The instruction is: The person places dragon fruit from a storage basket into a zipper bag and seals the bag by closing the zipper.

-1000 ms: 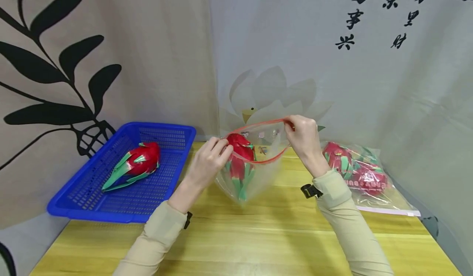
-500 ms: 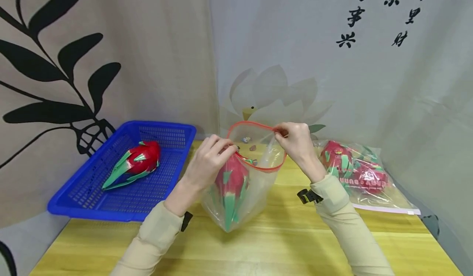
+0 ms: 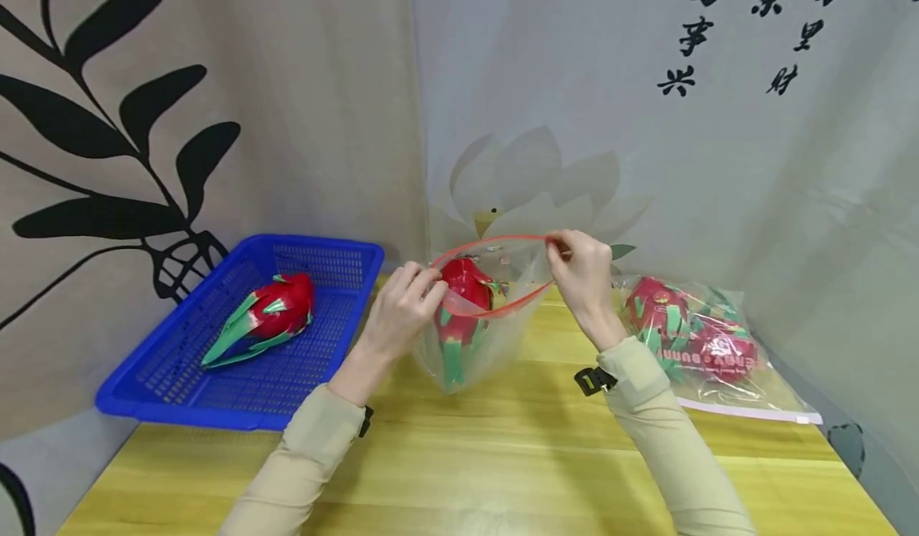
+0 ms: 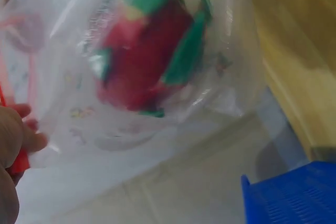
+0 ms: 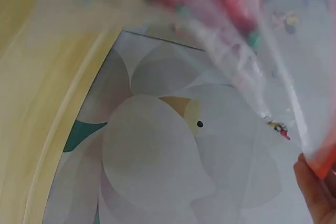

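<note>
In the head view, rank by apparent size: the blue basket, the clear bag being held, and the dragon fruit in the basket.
1. Blue perforated plastic basket, clearly largest.
2. Clear red-rimmed plastic bag, held up by both hands.
3. Red-and-green dragon fruit lying in the basket, smallest.
All sit at similar depth, so the ranking seems safe.

Dragon fruit (image 4: 144,59) blurred behind bag film (image 4: 220,93); wrist views blurred.
</note>
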The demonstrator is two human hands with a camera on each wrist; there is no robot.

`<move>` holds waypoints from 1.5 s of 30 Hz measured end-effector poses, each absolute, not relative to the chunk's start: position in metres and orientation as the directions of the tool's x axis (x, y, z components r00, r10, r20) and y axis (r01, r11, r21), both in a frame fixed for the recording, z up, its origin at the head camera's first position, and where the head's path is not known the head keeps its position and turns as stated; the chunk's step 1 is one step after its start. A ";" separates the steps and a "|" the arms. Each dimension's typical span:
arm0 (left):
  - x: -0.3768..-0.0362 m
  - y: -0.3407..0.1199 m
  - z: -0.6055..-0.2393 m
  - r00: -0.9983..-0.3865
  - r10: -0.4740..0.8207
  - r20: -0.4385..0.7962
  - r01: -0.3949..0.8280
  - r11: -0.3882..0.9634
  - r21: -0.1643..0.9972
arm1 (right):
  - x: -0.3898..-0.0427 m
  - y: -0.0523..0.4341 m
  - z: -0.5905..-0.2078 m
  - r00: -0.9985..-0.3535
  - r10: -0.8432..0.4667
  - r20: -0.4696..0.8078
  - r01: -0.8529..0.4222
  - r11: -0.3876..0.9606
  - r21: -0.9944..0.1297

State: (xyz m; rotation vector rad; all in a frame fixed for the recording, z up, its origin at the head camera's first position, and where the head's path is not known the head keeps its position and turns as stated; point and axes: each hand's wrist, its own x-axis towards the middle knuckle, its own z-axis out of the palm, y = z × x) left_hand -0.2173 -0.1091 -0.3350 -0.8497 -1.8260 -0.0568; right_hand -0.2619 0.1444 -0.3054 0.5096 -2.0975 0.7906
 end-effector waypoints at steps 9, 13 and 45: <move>-0.201 -0.106 -0.353 -0.150 0.598 0.787 0.547 0.714 -0.438 | -0.257 0.146 -0.315 -0.540 -0.087 0.837 -0.622 0.712 -0.327; -0.188 -0.100 -0.356 -0.189 0.594 0.782 0.507 0.741 -0.440 | -0.256 0.143 -0.316 -0.490 -0.137 0.861 -0.663 0.699 -0.267; -0.189 -0.025 -0.378 -0.711 0.480 0.514 0.373 0.877 -0.302 | -0.235 0.117 -0.306 -0.171 -0.354 0.919 -0.840 0.539 0.052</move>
